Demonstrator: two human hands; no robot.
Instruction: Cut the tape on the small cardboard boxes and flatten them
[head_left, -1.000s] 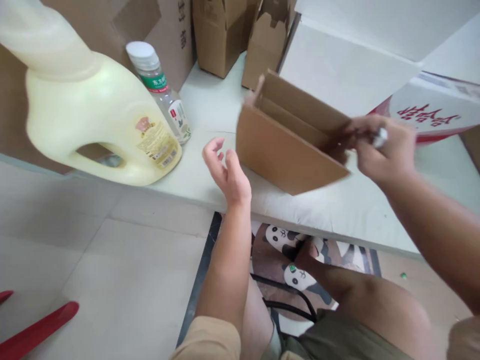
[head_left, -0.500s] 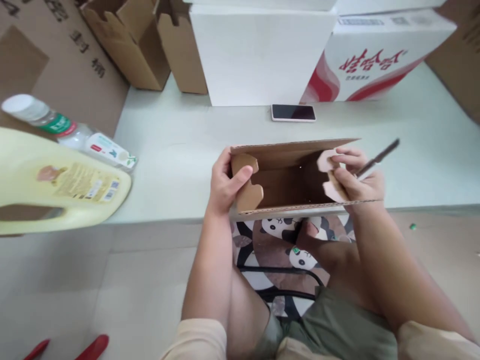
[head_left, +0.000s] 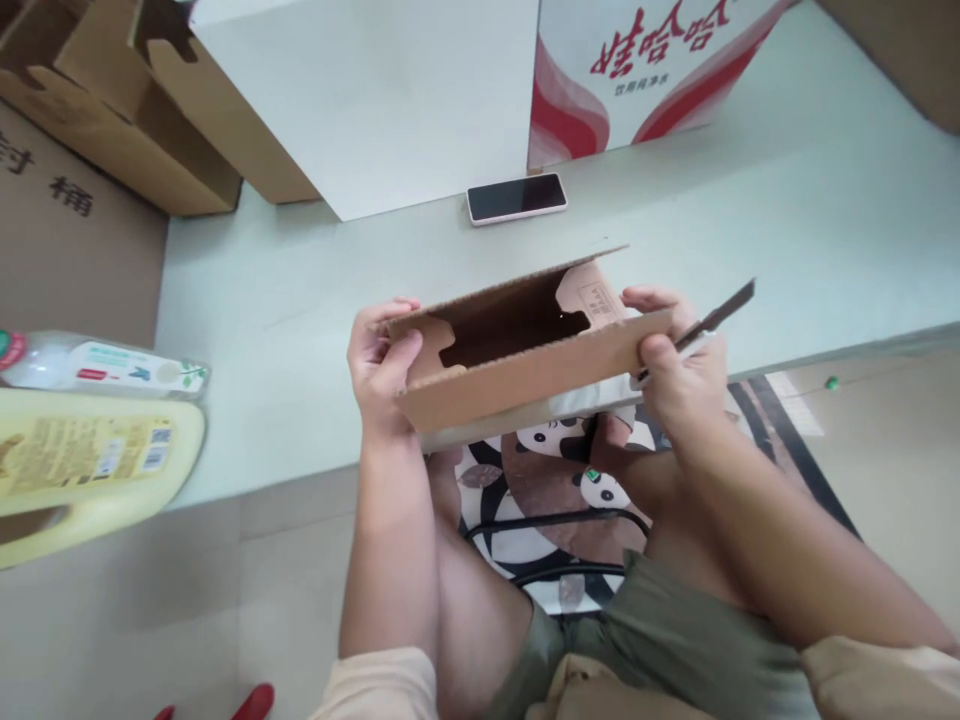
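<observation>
A small brown cardboard box [head_left: 525,385] with its top open is tilted at the table's front edge, between my two hands. My left hand [head_left: 381,365] grips its left end, thumb on the notched end flap [head_left: 427,360] and fingers behind the far wall. At the right end, my right hand [head_left: 686,365] pinches the near wall by its corner. The same hand also holds a knife [head_left: 724,308], its dark blade pointing up and right; most of the handle is hidden. The right end flap [head_left: 592,295] leans inward with printing on it. The box's inside is dark.
Behind the box a phone [head_left: 517,198] lies on the pale table [head_left: 300,310]. White cartons [head_left: 405,100] and open brown boxes [head_left: 161,150] stand at the back. A clear bottle [head_left: 97,362] and a yellow jug [head_left: 97,450] lie at left.
The box has tipped, so its near wall now shows, and its right end has risen. My right hand has shifted from the end flap to the near wall's corner. The view has turned.
</observation>
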